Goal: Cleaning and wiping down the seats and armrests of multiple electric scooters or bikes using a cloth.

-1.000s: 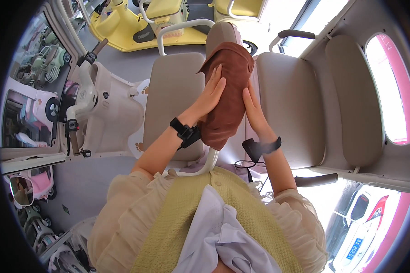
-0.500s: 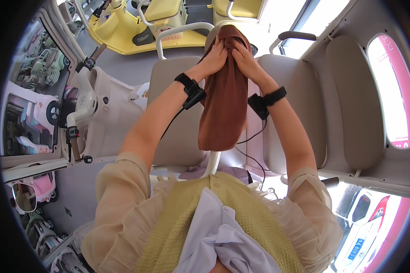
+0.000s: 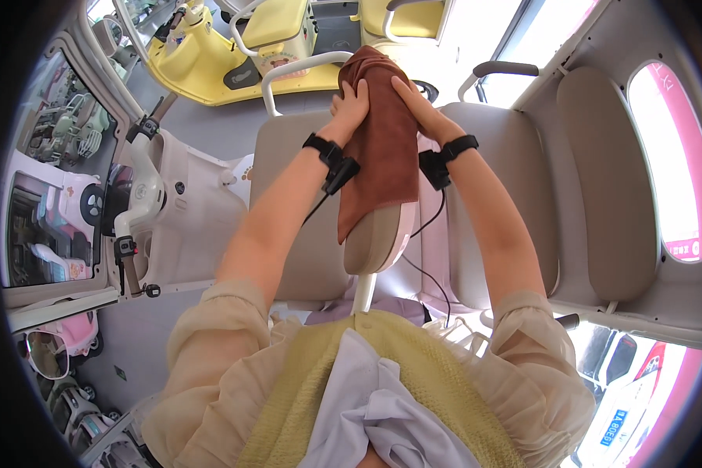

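Observation:
A brown cloth (image 3: 382,148) lies draped over the seat backrest (image 3: 376,242) in front of me, covering its far part. The backrest's near end shows bare beige padding with a pale edge. My left hand (image 3: 349,113) is closed on the cloth's left side, thumb along the top and fingers bent round the edge. Against the right side my right hand (image 3: 423,109) grips the cloth, one digit stretched over it and the other fingers mostly hidden. Each wrist carries a black strap with a small device.
Beige seat cushions lie left (image 3: 300,210) and right (image 3: 503,203) of the backrest. A white armrest (image 3: 296,66) curves beyond it. Handlebars (image 3: 140,191) stand at the left, a padded side backrest (image 3: 607,179) at the right. Farther off is a yellow vehicle (image 3: 199,62). A black cable (image 3: 433,273) hangs near the backrest.
My hands have moved apart from the middle of the cloth to its two sides. The cloth's near edge has shifted away from me, baring the backrest's near end.

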The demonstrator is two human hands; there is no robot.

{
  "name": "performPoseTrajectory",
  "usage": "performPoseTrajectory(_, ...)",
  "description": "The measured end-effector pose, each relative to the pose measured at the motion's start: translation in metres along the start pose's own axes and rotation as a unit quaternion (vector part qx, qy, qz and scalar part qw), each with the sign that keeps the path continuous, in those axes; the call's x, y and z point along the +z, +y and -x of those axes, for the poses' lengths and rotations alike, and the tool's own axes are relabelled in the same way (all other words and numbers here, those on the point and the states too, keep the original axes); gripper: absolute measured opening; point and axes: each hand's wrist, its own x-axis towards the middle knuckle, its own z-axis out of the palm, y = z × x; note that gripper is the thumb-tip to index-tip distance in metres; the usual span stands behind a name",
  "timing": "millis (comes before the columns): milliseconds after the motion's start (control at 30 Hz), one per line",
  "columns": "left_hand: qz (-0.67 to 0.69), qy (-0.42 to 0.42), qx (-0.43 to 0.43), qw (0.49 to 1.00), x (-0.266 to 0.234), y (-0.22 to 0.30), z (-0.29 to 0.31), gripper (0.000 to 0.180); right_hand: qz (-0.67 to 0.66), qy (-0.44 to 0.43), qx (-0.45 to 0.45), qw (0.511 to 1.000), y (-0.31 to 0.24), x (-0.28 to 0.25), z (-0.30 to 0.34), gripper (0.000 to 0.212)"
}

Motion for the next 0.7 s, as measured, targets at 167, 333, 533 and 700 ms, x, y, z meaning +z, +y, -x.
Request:
performPoseTrajectory(167,0.165,-0.103,0.024,0.981,0.002,-0.006,0.038,0.072,0.028,0.098,-0.045,0.994,0.009,0.021,0.035,0.055)
performPoseTrajectory(333,0.069,-0.121,0.158,0.978,-0.023,0.006,0.057,0.061,0.251,0.220,-0.112,0.936,0.019,0.034,0.044,0.047)
performPoseTrajectory(533,-0.001,0.007,0.349,0.937,-0.027,-0.011,0.093,0.043,0.376,0.260,-0.229,0.860,0.009,0.066,0.095,0.032)
performPoseTrajectory(700,0.024,-0.017,0.323,0.946,-0.047,-0.007,0.152,0.037,0.308,0.275,-0.216,0.885,0.015,0.086,0.150,0.028)
